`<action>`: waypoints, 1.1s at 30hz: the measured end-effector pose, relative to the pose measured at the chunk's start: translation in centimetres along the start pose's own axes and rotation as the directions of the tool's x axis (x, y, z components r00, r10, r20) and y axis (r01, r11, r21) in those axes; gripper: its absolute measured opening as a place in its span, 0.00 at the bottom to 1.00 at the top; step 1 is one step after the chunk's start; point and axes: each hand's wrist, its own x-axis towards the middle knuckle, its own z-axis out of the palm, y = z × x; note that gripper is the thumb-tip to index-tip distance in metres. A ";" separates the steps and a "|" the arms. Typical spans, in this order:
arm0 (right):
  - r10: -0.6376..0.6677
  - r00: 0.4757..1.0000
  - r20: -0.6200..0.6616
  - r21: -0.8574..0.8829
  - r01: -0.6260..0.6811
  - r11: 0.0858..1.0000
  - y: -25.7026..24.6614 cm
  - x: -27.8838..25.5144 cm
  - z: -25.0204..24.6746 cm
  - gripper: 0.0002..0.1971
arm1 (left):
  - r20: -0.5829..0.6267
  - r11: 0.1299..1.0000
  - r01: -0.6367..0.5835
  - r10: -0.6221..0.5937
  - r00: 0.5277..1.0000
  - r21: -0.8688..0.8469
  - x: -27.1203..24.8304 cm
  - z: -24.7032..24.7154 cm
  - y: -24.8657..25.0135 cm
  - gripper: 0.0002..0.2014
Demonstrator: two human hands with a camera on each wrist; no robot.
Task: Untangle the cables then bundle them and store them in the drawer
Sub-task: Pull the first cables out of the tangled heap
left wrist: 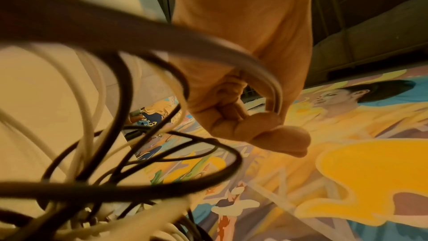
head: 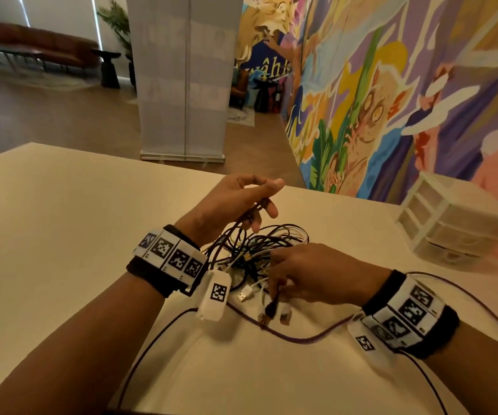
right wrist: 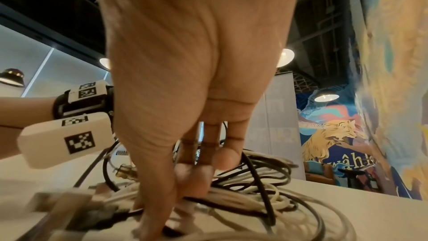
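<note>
A tangle of black and white cables (head: 259, 250) lies in the middle of the pale table (head: 62, 220). My left hand (head: 259, 202) is raised over its far side. In the left wrist view this left hand (left wrist: 273, 122) pinches a loop of dark cable (left wrist: 162, 43) between thumb and forefinger. That dark cable (head: 241, 220) runs down into the tangle. At the near side my right hand (head: 277, 287) pinches a black cable just above its plug (head: 270, 308). In the right wrist view the right hand (right wrist: 176, 190) reaches down into the tangle (right wrist: 266, 180).
A white plastic drawer unit (head: 451, 223) stands at the table's right edge, beside the painted wall. Loose USB plugs (head: 244, 293) lie by the tangle. Thin purple leads (head: 301, 336) from the wrist cameras trail across the near table. A white banner (head: 181, 85) stands beyond the far edge.
</note>
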 end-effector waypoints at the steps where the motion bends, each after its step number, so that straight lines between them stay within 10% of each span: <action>1: -0.005 1.000 0.000 0.027 0.005 1.000 0.1 -0.2 -0.8 0.08 | 0.007 1.000 0.000 0.000 1.000 0.000 0.3 0.1 -0.2 0.20; 4: 0.129 0.955 -0.266 0.300 -0.045 0.953 1.2 -1.9 -5.2 0.07 | -0.027 1.000 -0.007 0.006 1.000 -0.028 0.7 0.2 -0.9 0.21; 6: 0.298 0.818 -0.493 0.480 -0.031 0.877 1.3 -2.7 -7.8 0.06 | -0.069 0.997 -0.032 0.027 0.997 -0.069 0.6 0.1 -1.3 0.21; 10: 0.383 0.747 -0.543 0.658 0.095 0.747 1.1 -2.3 -8.7 0.04 | -0.172 0.981 -0.085 0.055 0.984 -0.176 0.3 0.0 -2.0 0.20; 14: 0.557 0.331 -0.761 0.648 0.383 0.658 2.0 -3.2 -12.8 0.05 | -0.210 0.962 -0.087 0.032 0.977 -0.260 0.2 -0.5 -2.5 0.20; 18: 0.411 0.556 -0.722 0.607 0.225 0.762 1.0 -1.2 -14.5 0.08 | -0.157 0.973 -0.109 0.078 0.985 -0.203 0.0 -0.3 -2.1 0.17; 22: 0.544 0.139 -0.827 0.506 0.607 0.613 1.7 -2.9 -20.2 0.16 | -0.053 0.977 -0.092 0.084 0.995 -0.194 -0.5 1.0 -2.3 0.16; 23: 0.534 0.101 -0.840 0.466 0.640 0.611 1.7 -3.1 -21.3 0.16 | -0.050 0.972 -0.083 0.074 0.996 -0.219 -0.6 1.4 -2.4 0.17; 28: 0.462 0.438 -0.771 0.636 0.488 0.598 -0.6 1.2 -20.5 0.15 | -0.099 0.916 -0.032 -0.008 0.995 -0.400 -0.1 2.2 -2.7 0.21; 33: 0.484 0.405 -0.775 0.519 0.846 0.123 -0.6 -0.3 -24.5 0.17 | -0.188 0.881 -0.106 0.019 0.982 -0.462 -0.3 1.3 -2.4 0.22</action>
